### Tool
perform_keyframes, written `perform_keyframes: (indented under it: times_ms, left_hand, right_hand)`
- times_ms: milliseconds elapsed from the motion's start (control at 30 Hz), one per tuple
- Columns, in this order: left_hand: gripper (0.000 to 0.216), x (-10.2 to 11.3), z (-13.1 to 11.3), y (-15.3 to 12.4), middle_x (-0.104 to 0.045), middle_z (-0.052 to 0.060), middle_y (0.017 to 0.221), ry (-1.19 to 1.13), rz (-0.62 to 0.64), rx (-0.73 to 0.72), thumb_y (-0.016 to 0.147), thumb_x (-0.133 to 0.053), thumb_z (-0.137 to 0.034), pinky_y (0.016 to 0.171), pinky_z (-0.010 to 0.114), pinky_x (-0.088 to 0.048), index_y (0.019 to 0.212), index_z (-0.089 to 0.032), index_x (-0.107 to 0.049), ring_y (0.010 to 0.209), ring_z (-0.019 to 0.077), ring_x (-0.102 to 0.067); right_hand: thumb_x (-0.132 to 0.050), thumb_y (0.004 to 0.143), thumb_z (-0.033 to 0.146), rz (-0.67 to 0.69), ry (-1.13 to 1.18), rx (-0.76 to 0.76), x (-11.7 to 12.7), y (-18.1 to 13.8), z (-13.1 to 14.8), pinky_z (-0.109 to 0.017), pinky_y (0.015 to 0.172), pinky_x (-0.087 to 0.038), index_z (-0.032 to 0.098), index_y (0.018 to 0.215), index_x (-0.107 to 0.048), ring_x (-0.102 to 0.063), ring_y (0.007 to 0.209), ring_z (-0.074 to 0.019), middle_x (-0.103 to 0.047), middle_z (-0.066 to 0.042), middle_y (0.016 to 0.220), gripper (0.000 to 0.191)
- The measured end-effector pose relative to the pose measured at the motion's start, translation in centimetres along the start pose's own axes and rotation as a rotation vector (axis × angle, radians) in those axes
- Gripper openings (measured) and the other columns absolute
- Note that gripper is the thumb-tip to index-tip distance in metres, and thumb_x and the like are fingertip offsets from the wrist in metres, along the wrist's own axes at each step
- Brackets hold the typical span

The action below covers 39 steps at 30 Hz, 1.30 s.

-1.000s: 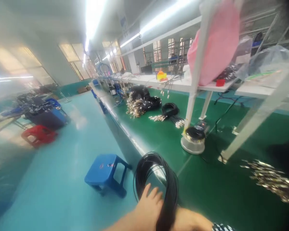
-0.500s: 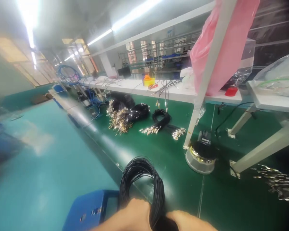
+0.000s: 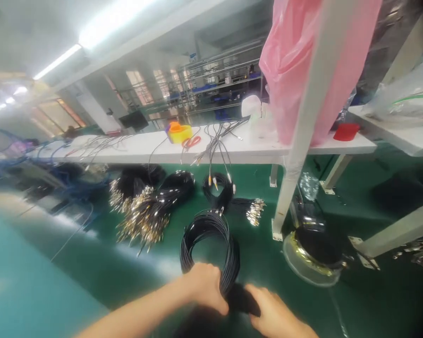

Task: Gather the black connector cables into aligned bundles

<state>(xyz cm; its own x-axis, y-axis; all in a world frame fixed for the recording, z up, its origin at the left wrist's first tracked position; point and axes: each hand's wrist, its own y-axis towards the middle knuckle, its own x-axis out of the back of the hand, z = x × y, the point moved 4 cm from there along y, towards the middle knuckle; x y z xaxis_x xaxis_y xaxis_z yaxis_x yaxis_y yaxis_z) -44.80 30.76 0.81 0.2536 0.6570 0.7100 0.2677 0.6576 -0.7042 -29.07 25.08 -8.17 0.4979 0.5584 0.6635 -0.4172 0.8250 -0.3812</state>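
A thick looped bundle of black cables [image 3: 232,253] hangs between my hands, low in the middle of the head view. My left hand [image 3: 206,286] is closed round the bundle where the loop comes together. On the right, my right hand [image 3: 270,307] wraps round the black tail of the same bundle. Just beyond the loop, a smaller coil of black cables [image 3: 225,192] lies on the green floor, its metal connector ends [image 3: 255,212] fanned to the right. To the left lies a large heap of black cables [image 3: 176,188] with gold connector ends.
A white workbench [image 3: 137,149] crosses the view, with loose cables, a yellow tape roll [image 3: 180,134] and scissors [image 3: 192,142] on it. A bench leg [image 3: 285,202], a round tub [image 3: 303,267] and a pink bag [image 3: 289,70] stand to the right.
My view has swung right and closer to the bench. Both hands have carried the cable bundle toward the cables on the floor. The blue stool-like object has left the view.
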Motion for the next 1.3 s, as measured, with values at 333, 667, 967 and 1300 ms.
perform_keyframes:
  times_ms: [333,667,967,1300]
  left_hand:
    - [0.049,15.4,10.7,12.3,-0.072,0.009,0.074,0.029,-0.203,-0.264,0.051,-0.068,-0.061,0.063,0.032,-0.050,0.073,-0.018,-0.072,0.071,0.0268,-0.068]
    - [0.060,15.6,16.0,22.1,-0.061,0.020,0.118,-0.223,-0.646,-0.278,0.069,-0.070,-0.051,0.099,0.044,-0.037,0.111,-0.009,-0.062,0.115,0.0352,-0.053]
    - [0.032,-5.0,25.3,8.4,-0.061,0.005,0.068,-0.543,-0.676,-0.028,0.088,-0.039,-0.034,0.062,0.028,-0.043,0.075,-0.016,-0.061,0.065,0.0178,-0.057]
    - [0.046,-14.4,31.3,-2.8,-0.055,0.001,0.057,-0.690,-0.555,0.140,0.081,-0.041,-0.059,0.055,0.027,-0.040,0.062,-0.020,-0.054,0.058,0.0181,-0.052]
  right_hand:
    - [-0.056,0.069,0.015,-0.314,0.030,-0.044,12.2,16.2,2.9,-0.033,0.091,-0.045,0.020,0.120,-0.062,-0.062,0.106,-0.0257,-0.069,-0.008,0.110,0.051]
    - [-0.052,0.078,0.014,-0.599,-0.069,-0.287,10.2,19.9,0.5,-0.049,0.113,-0.020,0.018,0.135,-0.043,-0.032,0.137,-0.0294,-0.039,-0.012,0.145,0.058]
    - [-0.043,0.084,0.029,-0.286,0.344,-0.286,-10.3,6.1,-2.1,-0.034,0.070,-0.052,0.023,0.098,-0.059,-0.060,0.069,-0.0181,-0.059,-0.006,0.095,0.022]
    - [-0.039,0.088,0.028,-0.729,0.374,-0.526,-0.4,13.0,-1.9,-0.033,0.101,-0.041,0.014,0.120,-0.052,-0.054,0.116,-0.0212,-0.056,-0.012,0.126,0.037]
